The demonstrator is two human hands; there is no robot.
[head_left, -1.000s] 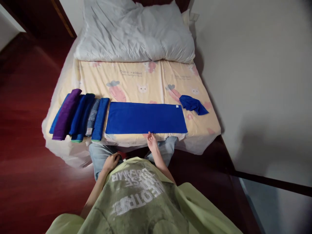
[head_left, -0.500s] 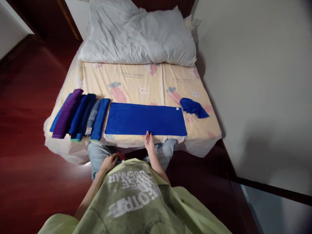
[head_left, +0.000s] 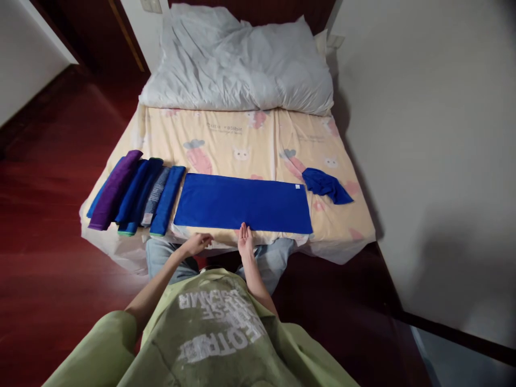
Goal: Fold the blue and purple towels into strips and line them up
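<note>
A blue towel point(head_left: 244, 204) lies flat in a long rectangle near the front edge of the bed, with a small white tag at its upper right corner. My right hand point(head_left: 245, 240) is palm up at the towel's near edge, fingers stretched out and their tips at the fabric. To its left, my left hand point(head_left: 196, 244) hovers just short of the same edge, holding nothing, its fingers loosely bent. Left of the towel lies a row of several folded towels: a purple one point(head_left: 116, 190), a grey patterned one point(head_left: 155, 196) and blue ones, the nearest a blue folded towel point(head_left: 168, 200).
A crumpled blue cloth point(head_left: 327, 186) lies on the right side of the bed point(head_left: 226, 145), whose sheet is yellow with carrot prints. A large white bundle of bedding point(head_left: 237, 64) fills the head end. A wall point(head_left: 411, 134) runs along the right.
My left hand has risen from my thigh and moved forward and right towards the blue towel's near edge. My right hand stays at that edge. The view has shifted slightly.
</note>
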